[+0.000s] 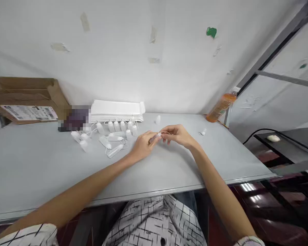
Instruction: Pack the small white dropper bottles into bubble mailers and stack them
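Near the middle of the table, my left hand [141,146] is closed around a small translucent plastic bottle [154,137], tilted with its top toward the right. My right hand [179,134] is closed at the bottle's top end, its fingertips pinching there; a thin white strap [165,132] arcs up between the hands. What exactly the right fingertips grip is too small to make out. Left of my hands are several similar small bottles, some upright [116,126] and some lying down [115,151]. A single white bottle [158,119] stands beyond my hands.
A stack of white flat sheets [115,107] lies against the wall, with a cardboard box [28,99] to its left. At the right back leans a bottle of orange liquid [220,107]. A small white piece [203,132] lies right of my hands. The table's front edge [154,192] is close to my body.
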`<state>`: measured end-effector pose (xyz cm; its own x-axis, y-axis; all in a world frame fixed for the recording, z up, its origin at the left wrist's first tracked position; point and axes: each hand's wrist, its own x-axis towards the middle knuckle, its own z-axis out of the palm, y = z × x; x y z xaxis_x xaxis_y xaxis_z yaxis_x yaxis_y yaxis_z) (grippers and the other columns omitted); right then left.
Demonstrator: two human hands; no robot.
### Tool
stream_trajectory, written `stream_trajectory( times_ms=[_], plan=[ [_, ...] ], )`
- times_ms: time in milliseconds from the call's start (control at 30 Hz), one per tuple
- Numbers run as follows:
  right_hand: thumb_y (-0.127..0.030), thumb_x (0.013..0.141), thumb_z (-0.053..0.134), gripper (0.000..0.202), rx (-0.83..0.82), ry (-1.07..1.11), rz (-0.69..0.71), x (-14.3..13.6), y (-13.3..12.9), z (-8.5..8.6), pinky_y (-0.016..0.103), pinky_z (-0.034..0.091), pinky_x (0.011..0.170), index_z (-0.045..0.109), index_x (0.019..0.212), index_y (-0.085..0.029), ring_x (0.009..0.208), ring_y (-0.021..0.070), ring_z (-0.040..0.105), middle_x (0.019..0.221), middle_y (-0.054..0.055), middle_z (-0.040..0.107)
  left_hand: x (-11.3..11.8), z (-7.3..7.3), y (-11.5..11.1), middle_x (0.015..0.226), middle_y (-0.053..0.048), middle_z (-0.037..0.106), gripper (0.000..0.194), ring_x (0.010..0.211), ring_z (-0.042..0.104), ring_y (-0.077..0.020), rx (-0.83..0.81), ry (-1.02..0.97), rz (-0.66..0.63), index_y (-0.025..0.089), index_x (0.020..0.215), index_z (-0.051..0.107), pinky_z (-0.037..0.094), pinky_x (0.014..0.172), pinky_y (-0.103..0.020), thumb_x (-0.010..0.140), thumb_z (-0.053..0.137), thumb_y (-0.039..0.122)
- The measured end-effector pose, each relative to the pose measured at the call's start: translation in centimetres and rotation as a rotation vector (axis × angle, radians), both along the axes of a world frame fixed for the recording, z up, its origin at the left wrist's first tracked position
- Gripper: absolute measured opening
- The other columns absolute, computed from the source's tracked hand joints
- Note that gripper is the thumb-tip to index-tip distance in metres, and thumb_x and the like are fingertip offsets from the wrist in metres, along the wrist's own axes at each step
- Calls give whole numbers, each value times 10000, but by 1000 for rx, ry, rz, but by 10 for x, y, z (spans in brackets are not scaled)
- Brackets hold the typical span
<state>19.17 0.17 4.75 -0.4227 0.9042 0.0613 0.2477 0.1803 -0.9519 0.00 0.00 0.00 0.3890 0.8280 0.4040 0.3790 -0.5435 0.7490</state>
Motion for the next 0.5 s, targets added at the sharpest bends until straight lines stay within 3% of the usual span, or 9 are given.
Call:
stream_trajectory(
  times_ms=[233,500],
  plan=[
    [-411,768,718,304,45,-64,-35,-5,-1,-1,262,508,534,741,866,-124,597,140,612,636,27,642,-2,7,-6,837,-25,598,373,797,555,-161,-99,-71,-19,170,888,637,412,760,-287,1013,327,336],
    [-295,754,694,225,25,-56,-46,-10,-2,-6,272,547,562,742,878,-113,619,158,658,649,30,666,-5,5,-9,902,-40,600,298,834,568,-183,-26,65,-24,180,944,643,417,769,-317,975,361,271]
  ],
)
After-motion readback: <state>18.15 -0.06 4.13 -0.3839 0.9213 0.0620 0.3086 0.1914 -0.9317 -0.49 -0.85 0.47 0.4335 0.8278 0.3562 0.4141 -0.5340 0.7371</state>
